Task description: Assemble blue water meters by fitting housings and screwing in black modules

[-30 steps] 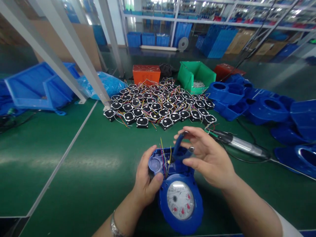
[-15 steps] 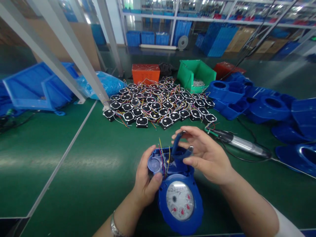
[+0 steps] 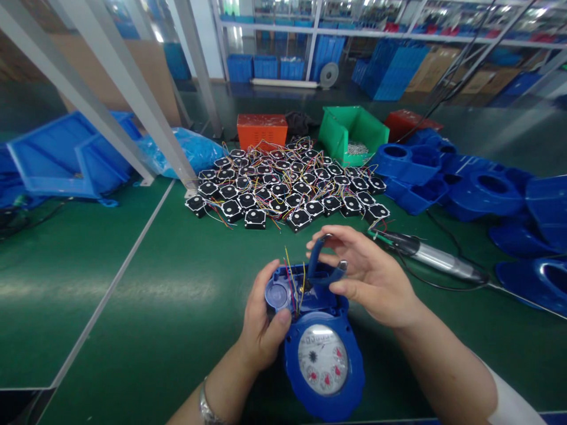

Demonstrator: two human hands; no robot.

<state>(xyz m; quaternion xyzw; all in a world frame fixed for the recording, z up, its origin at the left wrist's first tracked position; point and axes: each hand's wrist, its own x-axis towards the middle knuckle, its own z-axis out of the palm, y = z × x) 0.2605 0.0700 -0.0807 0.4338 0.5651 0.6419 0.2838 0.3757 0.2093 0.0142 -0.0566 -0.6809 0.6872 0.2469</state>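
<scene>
A blue water meter [image 3: 325, 407] with a round white dial [image 3: 322, 359] lies in front of me, its upper compartment uncovered. My left hand [image 3: 264, 321] is wrapped round the left side of that compartment, thumb on its edge. Thin yellow and red wires [image 3: 290, 277] stick up from inside. My right hand [image 3: 370, 277] holds a pair of pliers [image 3: 316, 257] by its blue handles, which are spread apart between fingers and thumb. The pliers' head points down into the compartment, beside a small brass-coloured part; the jaws are hard to make out.
Many black wired modules [image 3: 279, 190] are heaped beyond the meter. Behind them stand an orange box [image 3: 262, 131] and a green bin [image 3: 335, 136]. An electric screwdriver [image 3: 438, 260] lies to the right, near blue housings [image 3: 482, 192]. Metal posts [image 3: 128, 88] rise at left.
The right hand and the pliers' handles have shifted very slightly. The left hand and the meter stay in place.
</scene>
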